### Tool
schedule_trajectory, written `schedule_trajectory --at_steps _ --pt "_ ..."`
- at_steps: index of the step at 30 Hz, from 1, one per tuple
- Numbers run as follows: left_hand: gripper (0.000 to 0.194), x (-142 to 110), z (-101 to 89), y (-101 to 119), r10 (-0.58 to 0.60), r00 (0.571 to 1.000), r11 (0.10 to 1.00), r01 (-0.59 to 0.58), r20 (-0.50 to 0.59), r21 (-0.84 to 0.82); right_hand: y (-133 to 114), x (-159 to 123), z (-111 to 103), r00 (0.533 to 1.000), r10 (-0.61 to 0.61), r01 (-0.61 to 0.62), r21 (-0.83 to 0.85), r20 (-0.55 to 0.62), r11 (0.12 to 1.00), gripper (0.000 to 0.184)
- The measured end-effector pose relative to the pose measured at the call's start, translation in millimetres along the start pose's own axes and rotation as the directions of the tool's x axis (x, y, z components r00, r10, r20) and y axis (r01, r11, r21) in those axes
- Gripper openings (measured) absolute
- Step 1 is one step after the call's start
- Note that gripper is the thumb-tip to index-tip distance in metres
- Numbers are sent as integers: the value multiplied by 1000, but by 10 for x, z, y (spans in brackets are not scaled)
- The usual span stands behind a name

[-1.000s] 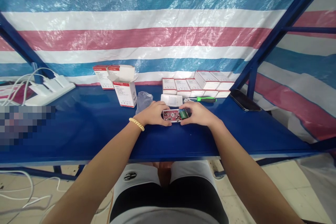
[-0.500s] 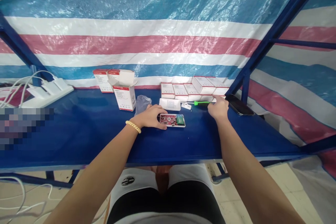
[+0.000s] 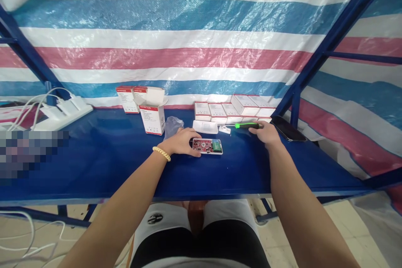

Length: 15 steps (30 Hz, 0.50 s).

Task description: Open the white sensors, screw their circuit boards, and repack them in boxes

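My left hand [image 3: 184, 141] grips the left end of an open detector housing [image 3: 207, 146], thumb at the near side and fingers at the far side. Inside it show a red circuit board and a green block. The fingers of my right hand [image 3: 266, 132] close on the end of a screwdriver [image 3: 248, 125] with a green and black handle; its shaft points left. Behind the housing lies a white cover [image 3: 205, 127]. A small white part [image 3: 224, 130] sits between the cover and the screwdriver handle, by the shaft.
A crumpled plastic bag [image 3: 173, 125] lies beside an opened detector box [image 3: 153, 119]. Several white boxes [image 3: 218, 111] are stacked along the back. A black phone [image 3: 289, 129] rests at the right of the blue table [image 3: 109, 155]. A power strip [image 3: 63, 117] with plugs stands far left.
My right hand has closed on the screwdriver handle, where before it was reaching beside it. My left hand stays on the housing. The view has shifted slightly.
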<state>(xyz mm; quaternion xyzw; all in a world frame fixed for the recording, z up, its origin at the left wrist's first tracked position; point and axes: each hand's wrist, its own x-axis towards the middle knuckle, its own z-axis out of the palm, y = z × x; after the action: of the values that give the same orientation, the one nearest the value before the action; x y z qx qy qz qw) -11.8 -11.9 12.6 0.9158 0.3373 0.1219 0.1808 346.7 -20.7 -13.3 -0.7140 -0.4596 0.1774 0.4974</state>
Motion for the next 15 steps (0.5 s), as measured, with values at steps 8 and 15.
schedule_trajectory --at_steps 8,15 --pt "61 1 -36 60 -3 1000 1000 3 27 -17 -365 -84 -122 922 239 30 671 -305 741 11" --pt "52 24 -26 122 22 1000 998 -22 5 -52 -646 -200 -11 842 233 290 772 -487 565 7"
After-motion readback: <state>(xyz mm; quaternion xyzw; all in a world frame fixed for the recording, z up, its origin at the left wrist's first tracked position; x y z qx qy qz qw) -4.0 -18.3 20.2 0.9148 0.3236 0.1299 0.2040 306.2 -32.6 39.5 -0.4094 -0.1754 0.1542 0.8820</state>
